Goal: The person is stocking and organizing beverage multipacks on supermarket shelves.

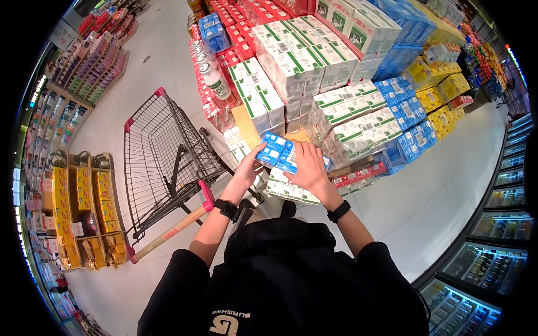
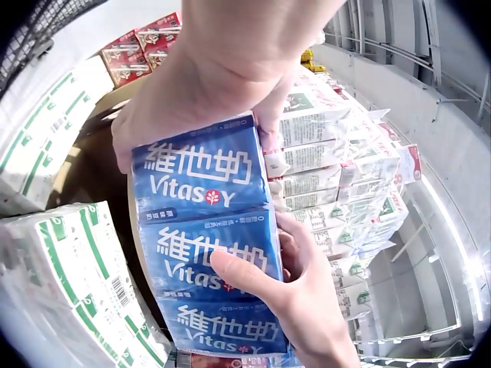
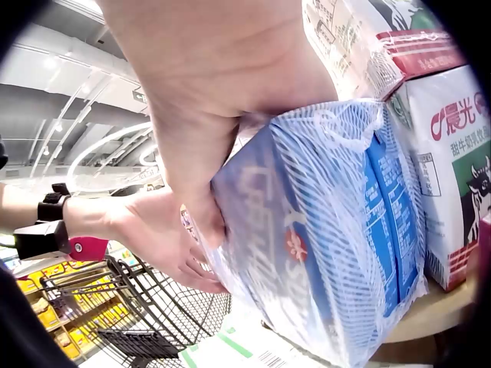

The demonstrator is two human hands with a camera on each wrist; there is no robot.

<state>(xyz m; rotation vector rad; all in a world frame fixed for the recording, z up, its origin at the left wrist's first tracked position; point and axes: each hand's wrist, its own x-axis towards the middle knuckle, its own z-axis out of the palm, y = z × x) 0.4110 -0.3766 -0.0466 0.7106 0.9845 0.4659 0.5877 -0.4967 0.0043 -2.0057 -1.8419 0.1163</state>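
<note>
A blue plastic-wrapped Vitasoy carton pack (image 1: 274,150) (image 2: 211,238) (image 3: 291,245) is between both hands over an open brown carton. The left hand (image 1: 246,169) (image 2: 207,92) grips one end of it, fingers bent over the edge. On the other side the right hand (image 1: 308,168) (image 2: 295,287) holds the pack, thumb across its printed face in the left wrist view. White-and-green carton packs (image 1: 255,92) (image 2: 84,284) lie beside and below it.
An upright shopping cart (image 1: 162,157) (image 3: 146,307) stands at the left, its handle (image 1: 174,229) near the left forearm. Stacked drink packs (image 1: 305,53) rise ahead. Yellow-boxed shelves (image 1: 84,201) are at far left, lit coolers (image 1: 487,257) at far right, pale floor (image 1: 414,207) between.
</note>
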